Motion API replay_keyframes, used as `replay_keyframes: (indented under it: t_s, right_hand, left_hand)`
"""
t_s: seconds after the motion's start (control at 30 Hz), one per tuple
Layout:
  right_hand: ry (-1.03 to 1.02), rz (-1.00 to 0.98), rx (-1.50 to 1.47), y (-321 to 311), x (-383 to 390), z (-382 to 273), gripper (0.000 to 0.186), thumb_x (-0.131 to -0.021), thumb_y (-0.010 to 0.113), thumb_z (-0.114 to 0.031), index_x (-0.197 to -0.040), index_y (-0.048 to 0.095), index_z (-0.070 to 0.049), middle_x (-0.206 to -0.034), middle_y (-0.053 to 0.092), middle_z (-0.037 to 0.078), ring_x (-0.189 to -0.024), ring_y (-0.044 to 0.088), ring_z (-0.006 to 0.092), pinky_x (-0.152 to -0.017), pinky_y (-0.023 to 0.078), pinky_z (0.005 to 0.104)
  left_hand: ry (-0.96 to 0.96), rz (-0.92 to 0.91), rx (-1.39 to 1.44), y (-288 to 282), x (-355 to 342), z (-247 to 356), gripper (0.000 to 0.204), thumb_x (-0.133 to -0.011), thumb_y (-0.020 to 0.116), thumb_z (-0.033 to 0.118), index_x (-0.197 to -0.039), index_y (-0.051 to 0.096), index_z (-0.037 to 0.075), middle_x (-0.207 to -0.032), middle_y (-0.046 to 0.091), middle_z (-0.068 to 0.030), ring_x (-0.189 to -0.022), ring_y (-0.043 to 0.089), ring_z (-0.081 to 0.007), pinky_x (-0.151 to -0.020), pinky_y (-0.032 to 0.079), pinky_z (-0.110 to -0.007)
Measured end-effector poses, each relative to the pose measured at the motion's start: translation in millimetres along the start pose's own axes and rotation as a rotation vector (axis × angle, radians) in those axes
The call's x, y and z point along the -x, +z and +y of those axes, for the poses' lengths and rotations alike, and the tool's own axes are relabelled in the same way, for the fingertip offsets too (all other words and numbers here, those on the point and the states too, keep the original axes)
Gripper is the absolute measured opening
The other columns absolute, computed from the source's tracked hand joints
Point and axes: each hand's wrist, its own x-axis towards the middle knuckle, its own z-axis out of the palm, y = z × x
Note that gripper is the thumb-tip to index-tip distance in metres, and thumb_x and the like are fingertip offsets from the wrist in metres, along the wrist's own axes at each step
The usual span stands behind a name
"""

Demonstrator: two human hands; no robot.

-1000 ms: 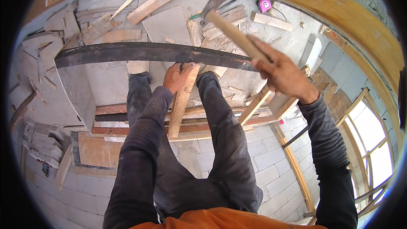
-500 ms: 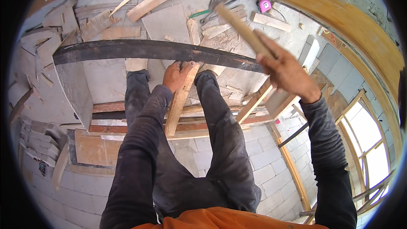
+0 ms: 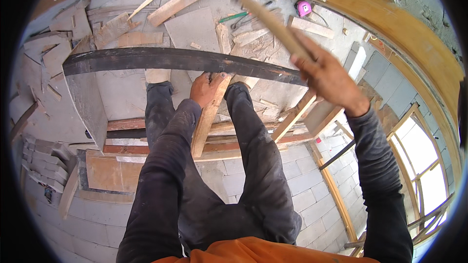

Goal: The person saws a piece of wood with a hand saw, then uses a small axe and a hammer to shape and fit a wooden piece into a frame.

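Note:
My right hand (image 3: pixel 329 75) is closed round the wooden handle of a hammer (image 3: pixel 270 22), raised at the upper right with its dark head slightly blurred. Between my legs, my left hand (image 3: pixel 205 90) grips the far end of a short wooden board (image 3: pixel 210 117). That end meets the near edge of a long dark beam (image 3: pixel 180 60), which runs across in front of me. The board slopes back toward me, its near end by a red-brown timber (image 3: pixel 229 146). Whether a nail is under my left fingers cannot be made out.
Beyond the beam lie a pink tape measure (image 3: pixel 302 8), a green-handled tool (image 3: pixel 234 17) and scattered offcuts (image 3: pixel 185 1). A grey panel (image 3: pixel 87 100) stands under the beam's left end. Stacked blocks (image 3: pixel 44 163) are at the left, and a wooden window frame (image 3: pixel 419 151) is at the right.
The hammer head has shifted slightly up and left, with my right hand moving a little. My left hand keeps its hold on the board; the whole view has drifted slightly.

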Motion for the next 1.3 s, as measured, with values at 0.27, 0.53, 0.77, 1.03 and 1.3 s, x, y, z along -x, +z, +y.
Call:
replay_keyframes:
  t_s: [0.27, 0.53, 0.77, 1.03, 1.3]
  right_hand:
    - [-0.059, -0.106, 0.105, 35.2, -13.0, 46.9, 0.074, -0.106, 0.056, -0.041, -0.167, 0.023, -0.016, -0.076, 0.056, 0.008, -0.055, 0.06, 0.0151, -0.052, 0.056, 0.0315]
    - [0.11, -0.225, -0.102, 20.3, 14.5, 32.6, 0.074, -0.104, 0.056, -0.031, -0.166, 0.022, -0.008, -0.089, 0.065, 0.015, -0.056, 0.062, 0.0188, -0.058, 0.056, 0.037]
    - [0.111, 0.036, -0.298, 31.5, 49.3, 79.8, 0.074, -0.104, 0.058, -0.03, -0.166, 0.024, -0.008, -0.083, 0.059, 0.008, -0.06, 0.057, 0.0156, -0.058, 0.05, 0.0332]
    - [0.108, -0.027, -0.545, 87.9, 88.1, 124.9, 0.074, -0.105, 0.059, -0.03, -0.166, 0.022, -0.007, -0.083, 0.061, 0.009, -0.054, 0.055, 0.0143, -0.055, 0.049, 0.0311]
    - [0.152, 0.013, -0.621, 122.7, 117.6, 164.1, 0.08, -0.104, 0.064, -0.034, -0.166, 0.021, -0.007, -0.079, 0.06, 0.008, -0.052, 0.055, 0.0144, -0.052, 0.048, 0.0315]
  left_hand:
    - [0.019, 0.012, 0.019, 2.1, 1.4, -5.4, 0.073, -0.096, 0.066, 0.059, -0.118, 0.068, -0.012, -0.113, 0.073, -0.0283, -0.107, 0.07, -0.0391, -0.096, 0.052, -0.041]
    - [-0.07, -0.131, 0.045, 3.6, 5.3, -42.3, 0.062, -0.093, 0.076, 0.05, -0.118, 0.071, -0.006, -0.111, 0.075, -0.0194, -0.1, 0.072, -0.026, -0.091, 0.053, -0.036]
    - [-0.131, -0.269, 0.014, 1.9, 13.8, -33.1, 0.066, -0.094, 0.075, 0.05, -0.129, 0.065, -0.005, -0.114, 0.073, -0.0214, -0.104, 0.071, -0.0272, -0.094, 0.053, -0.036]
    - [0.002, -0.072, 0.121, 9.3, 2.8, -27.7, 0.077, -0.101, 0.052, 0.066, -0.128, 0.064, -0.006, -0.119, 0.071, -0.0268, -0.113, 0.068, -0.0379, -0.1, 0.049, -0.041]
    - [0.008, 0.055, -0.21, 13.3, 10.9, -4.2, 0.074, -0.105, 0.044, 0.061, -0.125, 0.065, -0.007, -0.121, 0.069, -0.0317, -0.119, 0.063, -0.0466, -0.104, 0.047, -0.044]
